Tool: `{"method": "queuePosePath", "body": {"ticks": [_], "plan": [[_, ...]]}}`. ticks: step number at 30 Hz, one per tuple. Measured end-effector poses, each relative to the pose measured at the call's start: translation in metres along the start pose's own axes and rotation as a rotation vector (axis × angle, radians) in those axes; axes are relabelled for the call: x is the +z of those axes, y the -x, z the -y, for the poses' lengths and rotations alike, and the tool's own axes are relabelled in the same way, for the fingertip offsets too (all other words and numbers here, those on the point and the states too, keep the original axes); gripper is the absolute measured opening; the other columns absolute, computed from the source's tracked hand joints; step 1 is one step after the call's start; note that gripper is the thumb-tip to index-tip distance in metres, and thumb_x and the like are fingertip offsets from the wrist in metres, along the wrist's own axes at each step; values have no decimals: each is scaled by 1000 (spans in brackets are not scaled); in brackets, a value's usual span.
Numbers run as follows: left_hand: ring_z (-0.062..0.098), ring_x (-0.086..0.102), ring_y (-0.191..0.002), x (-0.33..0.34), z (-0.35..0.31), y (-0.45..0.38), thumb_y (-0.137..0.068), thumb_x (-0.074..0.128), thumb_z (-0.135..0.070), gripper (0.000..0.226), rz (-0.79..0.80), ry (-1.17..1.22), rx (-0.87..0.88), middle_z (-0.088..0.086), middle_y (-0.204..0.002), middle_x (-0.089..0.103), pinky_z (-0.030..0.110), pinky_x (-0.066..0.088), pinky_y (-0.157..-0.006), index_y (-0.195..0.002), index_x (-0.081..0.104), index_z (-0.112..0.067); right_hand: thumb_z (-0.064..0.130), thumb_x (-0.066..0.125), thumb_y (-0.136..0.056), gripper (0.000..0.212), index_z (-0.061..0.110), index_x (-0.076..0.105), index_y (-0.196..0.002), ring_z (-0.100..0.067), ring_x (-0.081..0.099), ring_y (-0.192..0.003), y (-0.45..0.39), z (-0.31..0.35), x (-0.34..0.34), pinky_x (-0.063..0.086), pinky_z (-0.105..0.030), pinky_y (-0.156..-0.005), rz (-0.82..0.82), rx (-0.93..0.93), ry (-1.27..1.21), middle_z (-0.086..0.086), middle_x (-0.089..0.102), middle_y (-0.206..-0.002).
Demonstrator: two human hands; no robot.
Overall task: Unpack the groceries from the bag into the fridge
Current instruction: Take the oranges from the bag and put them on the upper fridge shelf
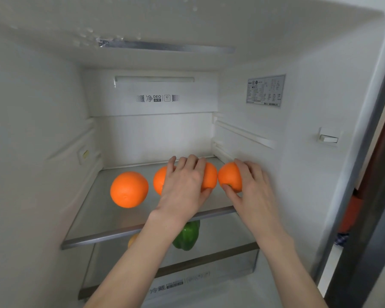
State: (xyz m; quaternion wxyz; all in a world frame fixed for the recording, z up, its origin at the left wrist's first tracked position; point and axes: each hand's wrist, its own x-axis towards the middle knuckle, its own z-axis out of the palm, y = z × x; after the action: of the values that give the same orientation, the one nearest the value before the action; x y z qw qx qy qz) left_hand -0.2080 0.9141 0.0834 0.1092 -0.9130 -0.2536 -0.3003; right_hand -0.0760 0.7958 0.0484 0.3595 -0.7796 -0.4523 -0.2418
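Oranges sit in a row on the glass shelf [93, 218] of the fridge [31, 107]; a free orange [129, 189] lies at the left, apart from the others; the left hand [185, 185] lies over two oranges [159, 182], fingers spread across them and thumb curled on the right one; the right hand [251, 187] grips a fourth orange [229, 176] near the right wall; a green pepper [187, 236] lies on the shelf below, partly hidden by the left arm.
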Motion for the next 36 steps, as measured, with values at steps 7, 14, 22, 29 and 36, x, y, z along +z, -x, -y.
{"method": "queuePosePath", "body": {"ticks": [7, 14, 22, 29, 36], "plan": [[27, 53, -126, 3, 0, 3, -84, 71, -47, 67, -40, 10, 3, 2, -133, 57, 47, 27, -121, -142, 49, -21, 35, 69, -93, 66, 19, 41, -151, -25, 48, -131, -1, -2, 0, 47, -37, -103, 30, 11, -76, -4, 46, -148], [27, 55, -122, 4, 0, 6, -79, 75, -45, 66, -67, 26, 4, 3, -129, 59, 46, 34, -117, -137, 54, -21, 38, 66, -96, 68, 20, 36, -155, -28, 42, -137, -2, -2, 2, 44, -40, -108, 42, 26, -71, -6, 40, -152], [27, 50, -125, 1, -1, 10, -81, 73, -46, 65, -94, 45, 4, 3, -135, 54, 42, 37, -114, -138, 52, -22, 38, 69, -93, 72, 20, 36, -154, -28, 43, -137, 0, -4, 2, 45, -44, -110, 35, 21, -71, -6, 41, -152], [27, 47, -131, -2, -4, 16, -84, 71, -47, 68, -75, 53, 7, 2, -140, 51, 41, 33, -117, -142, 47, -24, 44, 64, -94, 73, 19, 32, -155, -27, 41, -139, 4, -5, 1, 40, -41, -112, 14, 9, -34, -6, 39, -153], [25, 50, -125, -11, -5, 33, -88, 65, -48, 64, -119, 142, -8, -1, -135, 53, 41, 37, -112, -144, 47, -23, 46, 58, -96, 69, 19, 34, -154, -24, 39, -139, 14, 6, -12, 40, -42, -113, -18, -22, -49, -4, 39, -154]]}}
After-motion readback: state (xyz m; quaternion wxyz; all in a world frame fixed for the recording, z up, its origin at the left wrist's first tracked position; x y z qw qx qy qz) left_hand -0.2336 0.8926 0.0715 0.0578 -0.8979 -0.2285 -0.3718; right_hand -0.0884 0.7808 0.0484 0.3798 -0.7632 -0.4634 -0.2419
